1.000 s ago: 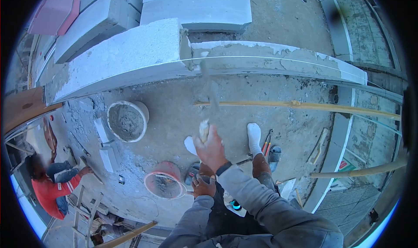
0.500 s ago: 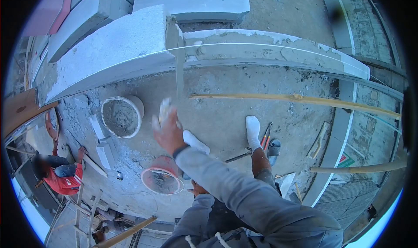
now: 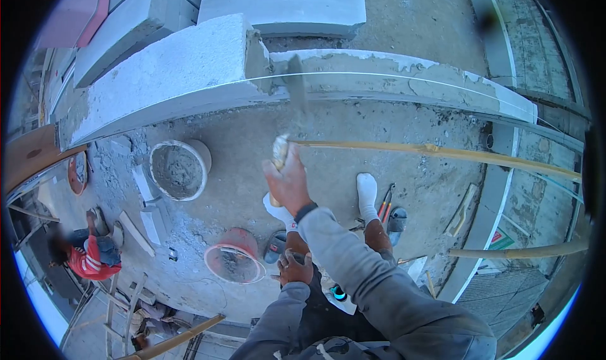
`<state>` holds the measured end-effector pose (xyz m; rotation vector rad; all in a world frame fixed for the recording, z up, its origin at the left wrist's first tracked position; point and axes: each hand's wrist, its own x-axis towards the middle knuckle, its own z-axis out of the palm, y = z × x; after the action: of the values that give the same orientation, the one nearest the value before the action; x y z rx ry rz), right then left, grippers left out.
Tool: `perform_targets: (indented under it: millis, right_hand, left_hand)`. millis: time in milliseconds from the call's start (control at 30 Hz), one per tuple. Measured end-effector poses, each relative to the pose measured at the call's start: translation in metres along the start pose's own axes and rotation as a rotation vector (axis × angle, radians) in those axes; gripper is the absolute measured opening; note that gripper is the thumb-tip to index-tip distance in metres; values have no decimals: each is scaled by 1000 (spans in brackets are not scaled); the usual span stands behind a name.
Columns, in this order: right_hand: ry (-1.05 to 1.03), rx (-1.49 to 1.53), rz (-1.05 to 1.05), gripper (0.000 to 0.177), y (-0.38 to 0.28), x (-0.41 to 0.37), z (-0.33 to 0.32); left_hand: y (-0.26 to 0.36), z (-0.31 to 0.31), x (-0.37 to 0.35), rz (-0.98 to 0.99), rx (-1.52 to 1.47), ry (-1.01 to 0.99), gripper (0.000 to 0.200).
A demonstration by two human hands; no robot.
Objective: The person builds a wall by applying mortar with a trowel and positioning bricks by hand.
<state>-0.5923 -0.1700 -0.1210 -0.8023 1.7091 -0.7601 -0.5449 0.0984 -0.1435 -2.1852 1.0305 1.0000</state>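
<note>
A trowel (image 3: 296, 85) is gripped by its pale handle in my right hand (image 3: 288, 178). Its blurred blade points away from me and overlaps the low block wall (image 3: 391, 71), just right of the raised white block (image 3: 170, 69). A thin string line (image 3: 353, 73) runs along the wall's face. My left hand (image 3: 295, 268) rests on my leg with its fingers spread, holding nothing. Close to its left is a red bucket (image 3: 218, 268) with grey mortar inside. A whitish bucket (image 3: 206, 164) of mortar stands farther forward.
A bamboo pole (image 3: 391, 147) lies ahead of my feet. Red-handled pliers (image 3: 385, 207) and a dark slipper (image 3: 396, 221) are beside my foot. Block pieces (image 3: 153, 224) lie on the left, where a person in red (image 3: 95, 259) crouches. Large blocks (image 3: 284, 9) sit beyond the wall.
My right hand has moved right with the trowel, whose blade now overlaps the wall joint. More of my left hand shows. The person in red has drawn their arms in.
</note>
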Motion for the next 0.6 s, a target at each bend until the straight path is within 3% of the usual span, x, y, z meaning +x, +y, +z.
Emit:
perform_targets:
  millis: [133, 300, 500, 600]
  right_hand:
    - [-56, 0, 36, 43, -32, -3, 29]
    - [-142, 67, 5, 42, -71, -5, 20]
    - [-62, 107, -174, 41, -77, -10, 22]
    - [3, 6, -325, 39, -52, -14, 23]
  left_hand:
    - [-13, 10, 5, 50, 81, -106, 69]
    - [-15, 9, 6, 66, 143, -221, 74]
    - [-19, 15, 9, 95, 172, -145, 77]
    - [-6, 2, 2, 62, 161, -203, 74]
